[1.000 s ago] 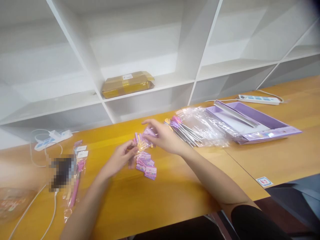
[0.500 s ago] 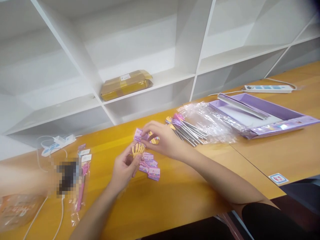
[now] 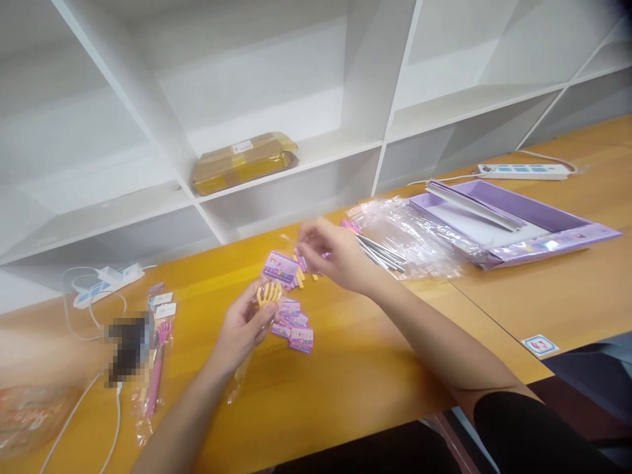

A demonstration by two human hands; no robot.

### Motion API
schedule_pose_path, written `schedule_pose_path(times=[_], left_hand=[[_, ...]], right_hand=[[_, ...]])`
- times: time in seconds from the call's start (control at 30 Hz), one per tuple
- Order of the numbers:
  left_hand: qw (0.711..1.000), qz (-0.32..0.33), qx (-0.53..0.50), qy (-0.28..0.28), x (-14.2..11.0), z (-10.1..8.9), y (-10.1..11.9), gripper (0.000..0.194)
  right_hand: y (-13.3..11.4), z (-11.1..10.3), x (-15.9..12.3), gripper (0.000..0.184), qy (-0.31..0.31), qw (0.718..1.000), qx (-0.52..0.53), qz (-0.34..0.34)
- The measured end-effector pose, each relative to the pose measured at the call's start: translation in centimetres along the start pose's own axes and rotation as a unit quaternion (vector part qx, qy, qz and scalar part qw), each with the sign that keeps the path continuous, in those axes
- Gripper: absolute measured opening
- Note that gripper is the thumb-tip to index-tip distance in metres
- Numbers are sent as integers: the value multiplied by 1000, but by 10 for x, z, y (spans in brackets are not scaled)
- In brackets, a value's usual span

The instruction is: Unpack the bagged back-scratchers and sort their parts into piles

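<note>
L hand (image 3: 245,327) grips yellow claw (image 3: 269,294), open rm twd near tbl edge (image 3: 355,431)

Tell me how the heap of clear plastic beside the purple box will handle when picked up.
The clear plastic will probably flop and crumple, as it looks thin and wrinkled. Its bright glints suggest a slick surface, so layers may slide apart. Lifting it might nudge the silver rods lying close beside it.

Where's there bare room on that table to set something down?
The table is bare between the purple cards and its near edge, and between the purple box and the square sticker. Crowded: around the left hand, and from the right hand across metal rods to plastic bags.
</note>
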State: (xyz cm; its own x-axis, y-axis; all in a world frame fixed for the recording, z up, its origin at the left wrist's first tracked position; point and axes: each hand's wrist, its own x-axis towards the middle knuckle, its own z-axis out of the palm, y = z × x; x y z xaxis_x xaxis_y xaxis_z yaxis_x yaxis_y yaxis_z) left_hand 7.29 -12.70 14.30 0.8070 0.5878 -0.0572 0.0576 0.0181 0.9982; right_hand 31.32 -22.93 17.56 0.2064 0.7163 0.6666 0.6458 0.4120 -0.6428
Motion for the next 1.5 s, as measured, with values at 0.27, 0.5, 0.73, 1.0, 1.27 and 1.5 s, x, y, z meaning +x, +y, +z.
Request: schedule_pose_path(times=[0.27,0.5,0.73,1.0,1.27,1.5], left_hand=[[999,-5,6,-41,3,0,-1,71],[996,-1,86,16,5,-29,21,45],[1000,-14,-9,-3,20,-14,-2,43],[954,-28,-101,-279,26,9,-56,41],[927,-80,-90,-355,28,14,-88,38],[912,-205,-201,-293,35,20,-92,15]], right_hand=[[1,-2,3,14,-125,989,64,-34],[33,-18,7,23,-75,996,22,34],[48,32,-5,37,-290,939,153,108],[-3,13,24,19,124,992,14,17],[-34,-115,78,22,218,964,-122,-86],[51,-219,87,73,-40,851,-440,285]])
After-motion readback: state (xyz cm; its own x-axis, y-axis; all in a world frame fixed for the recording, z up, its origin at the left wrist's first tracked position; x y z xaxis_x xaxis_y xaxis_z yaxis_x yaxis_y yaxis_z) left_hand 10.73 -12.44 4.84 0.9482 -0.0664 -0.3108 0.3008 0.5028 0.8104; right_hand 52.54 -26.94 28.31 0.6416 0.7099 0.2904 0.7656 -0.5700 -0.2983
